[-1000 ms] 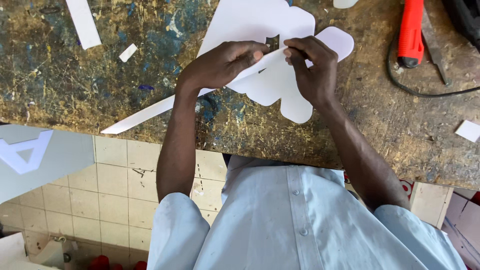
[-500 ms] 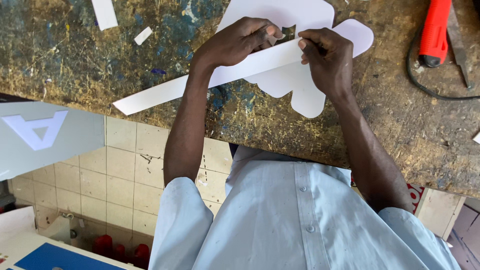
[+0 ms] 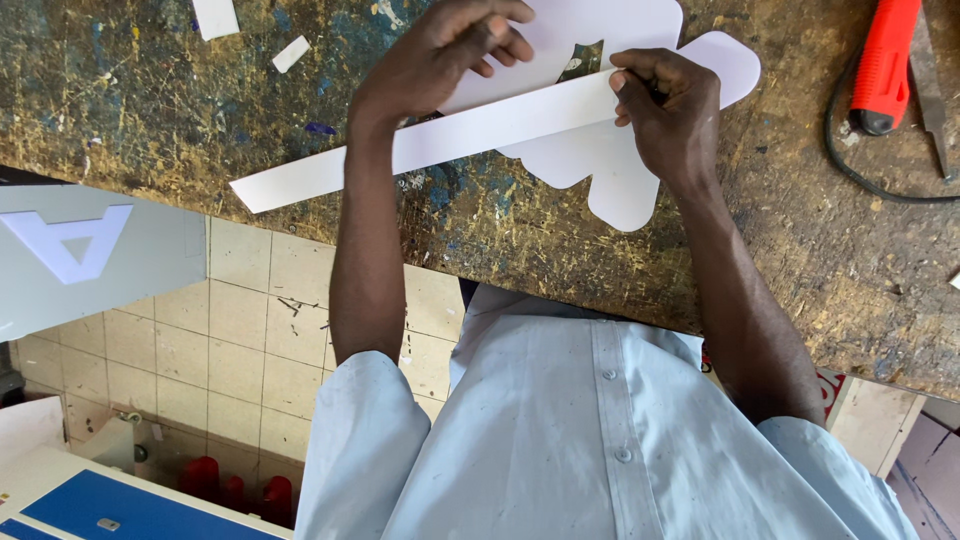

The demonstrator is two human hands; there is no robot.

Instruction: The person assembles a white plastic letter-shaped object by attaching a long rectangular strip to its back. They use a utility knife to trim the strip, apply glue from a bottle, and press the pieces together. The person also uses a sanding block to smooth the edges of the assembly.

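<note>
While the view has shifted, both hands still grip — left hand (image 3: pixel 450 50), right hand (image 3: pixel 668 115) — one white strip (image 3: pixel 420 150), one cutout sheet (image 3: pixel 610 180), two scraps (image 3: pixel 290 53) far left on worktop (image 3: pixel 150 110).

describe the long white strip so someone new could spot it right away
Start at the worn, paint-stained bench across the top of the view. Both hands, left and right, hold a strip slanting across a white rounded cutout. Unlike the small white scraps nearby, it is long, narrow and straight-edged.

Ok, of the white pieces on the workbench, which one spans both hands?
The long white strip: the left hand and right hand both grip it. The two small white scraps lie untouched at the top left.
</note>
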